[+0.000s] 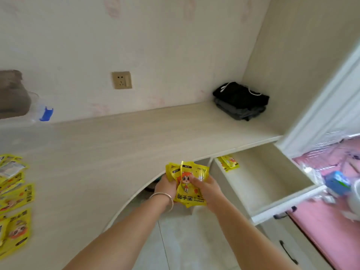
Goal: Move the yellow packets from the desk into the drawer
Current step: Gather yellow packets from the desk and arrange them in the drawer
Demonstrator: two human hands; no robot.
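Packets on desk (14,193): blurred, cut by left edge, count unclear | held bundle (188,184): fanned, lower corners hidden by both hands, count unclear | packets in drawer (228,162): at back left corner, partly under desk (116,145) edge | brown object (11,94): cut off, unidentifiable | items (339,184) beyond drawer front: blurred.

Front yellow packet (188,185) reads "暖手宝" w/ "WARMER" below; other print too blurry
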